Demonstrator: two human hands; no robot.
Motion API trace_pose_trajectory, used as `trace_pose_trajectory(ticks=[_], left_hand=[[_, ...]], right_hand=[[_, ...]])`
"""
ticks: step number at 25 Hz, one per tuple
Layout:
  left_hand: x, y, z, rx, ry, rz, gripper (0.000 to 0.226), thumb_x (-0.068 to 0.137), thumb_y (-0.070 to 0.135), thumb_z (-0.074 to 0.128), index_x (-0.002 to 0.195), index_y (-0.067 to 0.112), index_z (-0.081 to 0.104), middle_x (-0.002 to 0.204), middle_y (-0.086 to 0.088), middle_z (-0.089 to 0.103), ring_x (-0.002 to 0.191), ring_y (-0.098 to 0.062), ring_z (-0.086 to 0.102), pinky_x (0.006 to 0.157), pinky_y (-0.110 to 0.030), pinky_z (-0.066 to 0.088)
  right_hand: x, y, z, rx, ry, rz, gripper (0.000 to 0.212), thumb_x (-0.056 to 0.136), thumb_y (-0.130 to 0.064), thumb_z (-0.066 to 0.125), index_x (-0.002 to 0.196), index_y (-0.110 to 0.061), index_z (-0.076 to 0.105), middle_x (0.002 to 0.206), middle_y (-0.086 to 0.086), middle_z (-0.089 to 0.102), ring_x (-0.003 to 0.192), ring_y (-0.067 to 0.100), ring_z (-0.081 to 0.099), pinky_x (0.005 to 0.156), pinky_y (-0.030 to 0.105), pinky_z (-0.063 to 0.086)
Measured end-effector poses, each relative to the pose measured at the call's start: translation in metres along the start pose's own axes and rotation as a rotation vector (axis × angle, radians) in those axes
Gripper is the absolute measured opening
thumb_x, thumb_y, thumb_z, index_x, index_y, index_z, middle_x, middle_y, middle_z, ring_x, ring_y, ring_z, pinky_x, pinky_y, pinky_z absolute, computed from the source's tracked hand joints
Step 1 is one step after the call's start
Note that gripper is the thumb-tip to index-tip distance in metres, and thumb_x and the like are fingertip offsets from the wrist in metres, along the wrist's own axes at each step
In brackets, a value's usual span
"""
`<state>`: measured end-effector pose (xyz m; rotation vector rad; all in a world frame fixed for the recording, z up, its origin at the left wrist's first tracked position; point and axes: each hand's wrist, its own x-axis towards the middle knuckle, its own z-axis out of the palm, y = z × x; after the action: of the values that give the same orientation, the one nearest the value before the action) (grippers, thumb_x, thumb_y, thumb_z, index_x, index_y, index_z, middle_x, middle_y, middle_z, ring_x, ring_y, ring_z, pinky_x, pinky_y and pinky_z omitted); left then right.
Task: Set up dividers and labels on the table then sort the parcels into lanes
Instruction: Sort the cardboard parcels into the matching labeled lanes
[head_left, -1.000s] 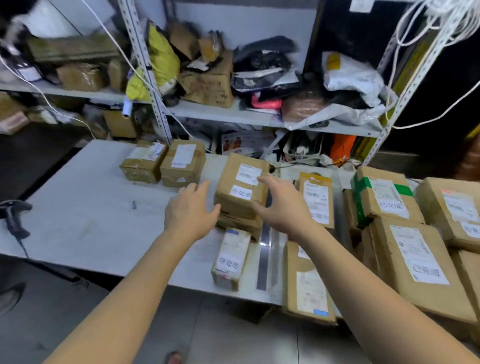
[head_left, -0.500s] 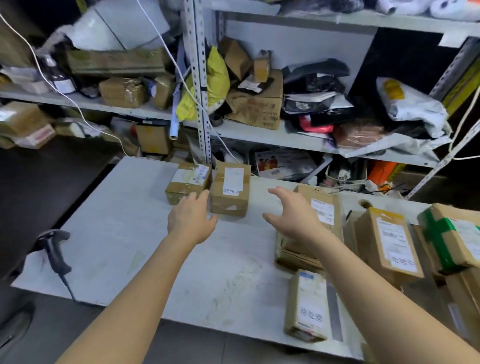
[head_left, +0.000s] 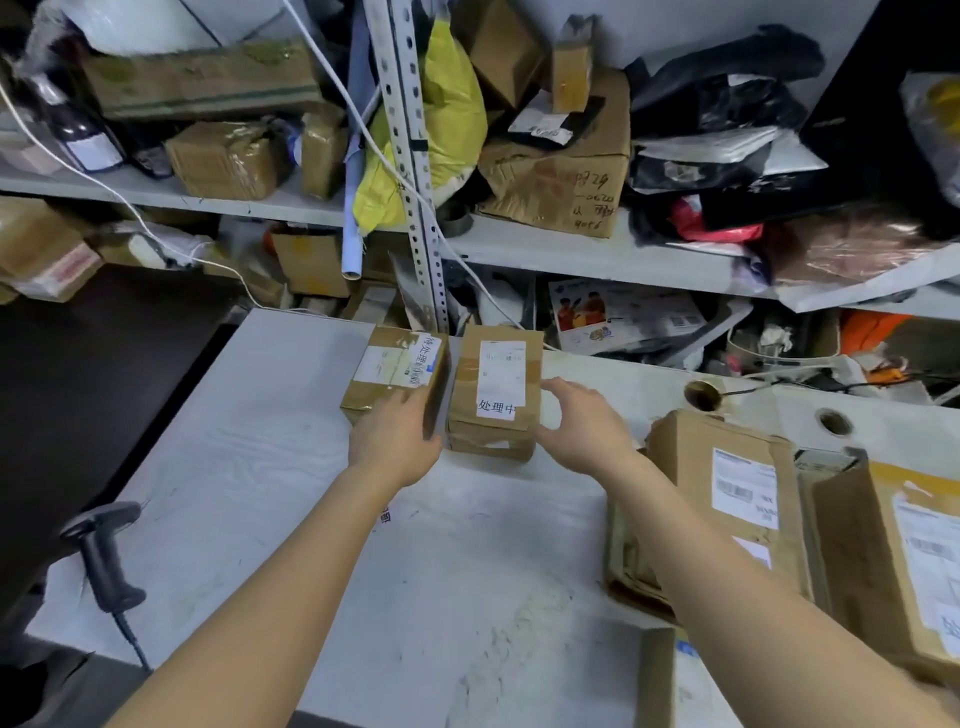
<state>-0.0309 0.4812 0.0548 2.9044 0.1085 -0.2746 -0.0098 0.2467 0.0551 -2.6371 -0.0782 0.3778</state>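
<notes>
Two small taped cardboard parcels stand side by side at the back of the grey table (head_left: 249, 467). The left parcel (head_left: 387, 364) carries a white slip with printed characters along its right edge. The right parcel (head_left: 493, 384) has a shipping label and a white slip with characters on top. My left hand (head_left: 395, 441) lies over the left parcel's near right corner, its fingers at the gap between the two. My right hand (head_left: 582, 426) is spread against the right parcel's right side, thumb touching its edge. Neither hand has lifted anything.
Larger brown parcels (head_left: 727, 499) (head_left: 893, 561) crowd the table's right side, and another (head_left: 657, 675) lies at the near edge. A black handheld scanner (head_left: 104, 556) hangs off the left corner. Cluttered metal shelving (head_left: 410, 182) rises right behind the table. The table has two round holes (head_left: 834, 421).
My view has swung left and moved closer. Both hands have left the stacked parcel at the middle and reached forward to the two small parcels at the back.
</notes>
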Motion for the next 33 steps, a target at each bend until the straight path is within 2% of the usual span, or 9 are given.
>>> trace_pose_trajectory(ticks=[4, 6, 8, 14, 17, 19, 22, 25, 33], left_hand=[[0.044, -0.003, 0.023, -0.264, -0.054, 0.038, 0.053, 0.097, 0.04, 0.06, 0.143, 0.016, 0.05, 0.137, -0.001, 0.059, 0.122, -0.025, 0.056, 0.091, -0.037, 0.048], [0.067, -0.003, 0.035, -0.464, -0.142, 0.063, 0.049, 0.095, 0.04, 0.064, 0.139, 0.023, 0.054, 0.13, 0.012, 0.058, 0.119, -0.015, 0.057, 0.095, -0.034, 0.048], [0.087, -0.005, 0.05, -0.597, -0.207, 0.066, 0.05, 0.089, 0.041, 0.068, 0.136, 0.029, 0.054, 0.128, 0.013, 0.064, 0.115, -0.012, 0.061, 0.098, -0.039, 0.053], [0.124, -0.013, 0.085, -0.694, -0.335, 0.019, 0.061, 0.082, 0.04, 0.074, 0.135, 0.024, 0.05, 0.127, 0.004, 0.065, 0.114, -0.02, 0.062, 0.097, -0.044, 0.054], [0.124, -0.011, 0.088, -0.73, -0.335, -0.005, 0.069, 0.074, 0.047, 0.067, 0.138, 0.029, 0.052, 0.122, 0.009, 0.069, 0.108, -0.019, 0.065, 0.091, -0.044, 0.058], [0.116, -0.011, 0.084, -0.765, -0.338, -0.023, 0.061, 0.077, 0.042, 0.069, 0.136, 0.033, 0.055, 0.12, 0.012, 0.069, 0.105, -0.018, 0.066, 0.088, -0.042, 0.059], [0.105, -0.003, 0.073, -0.824, -0.257, 0.0, 0.07, 0.079, 0.044, 0.069, 0.145, 0.034, 0.048, 0.137, 0.004, 0.06, 0.124, -0.024, 0.058, 0.101, -0.047, 0.052], [0.095, 0.012, 0.047, -0.708, -0.058, 0.009, 0.083, 0.085, 0.048, 0.068, 0.157, 0.032, 0.03, 0.16, -0.007, 0.031, 0.148, -0.036, 0.027, 0.116, -0.057, 0.034], [0.018, 0.06, -0.013, -0.773, 0.154, 0.172, 0.068, 0.083, 0.051, 0.066, 0.145, 0.035, 0.046, 0.132, -0.006, 0.048, 0.124, -0.029, 0.049, 0.099, -0.045, 0.046]], right_hand=[[0.037, -0.004, 0.023, 0.133, -0.039, 0.113, 0.066, 0.094, -0.037, 0.066, 0.152, -0.021, 0.041, 0.149, 0.003, 0.053, 0.138, 0.028, 0.047, 0.106, 0.04, 0.045], [0.057, -0.006, 0.034, 0.229, -0.037, 0.192, 0.068, 0.095, -0.029, 0.069, 0.153, -0.015, 0.037, 0.147, 0.008, 0.053, 0.136, 0.031, 0.047, 0.103, 0.036, 0.042], [0.071, -0.009, 0.042, 0.3, -0.033, 0.307, 0.07, 0.095, -0.028, 0.07, 0.154, -0.011, 0.035, 0.149, 0.009, 0.052, 0.137, 0.032, 0.048, 0.101, 0.035, 0.041], [0.079, -0.012, 0.068, 0.509, 0.039, 0.501, 0.072, 0.089, -0.029, 0.077, 0.152, -0.023, 0.043, 0.138, -0.003, 0.061, 0.125, 0.019, 0.058, 0.102, 0.035, 0.05], [0.07, -0.018, 0.073, 0.553, 0.09, 0.51, 0.054, 0.089, -0.023, 0.077, 0.138, -0.025, 0.056, 0.122, -0.01, 0.066, 0.115, 0.016, 0.063, 0.098, 0.034, 0.054], [0.063, -0.021, 0.075, 0.588, 0.113, 0.497, 0.048, 0.086, -0.022, 0.078, 0.131, -0.026, 0.061, 0.12, -0.011, 0.07, 0.112, 0.016, 0.066, 0.098, 0.038, 0.056], [0.051, -0.026, 0.067, 0.676, 0.16, 0.463, 0.054, 0.085, -0.025, 0.079, 0.135, -0.026, 0.061, 0.122, -0.008, 0.071, 0.11, 0.013, 0.068, 0.097, 0.04, 0.058], [0.036, -0.037, 0.048, 0.79, 0.234, 0.423, 0.048, 0.083, -0.03, 0.081, 0.128, -0.029, 0.065, 0.117, -0.01, 0.074, 0.106, 0.01, 0.07, 0.094, 0.039, 0.06], [-0.05, -0.037, -0.022, 0.757, 0.385, 0.274, 0.048, 0.079, -0.035, 0.082, 0.124, -0.033, 0.065, 0.105, -0.018, 0.07, 0.106, 0.01, 0.068, 0.092, 0.039, 0.058]])
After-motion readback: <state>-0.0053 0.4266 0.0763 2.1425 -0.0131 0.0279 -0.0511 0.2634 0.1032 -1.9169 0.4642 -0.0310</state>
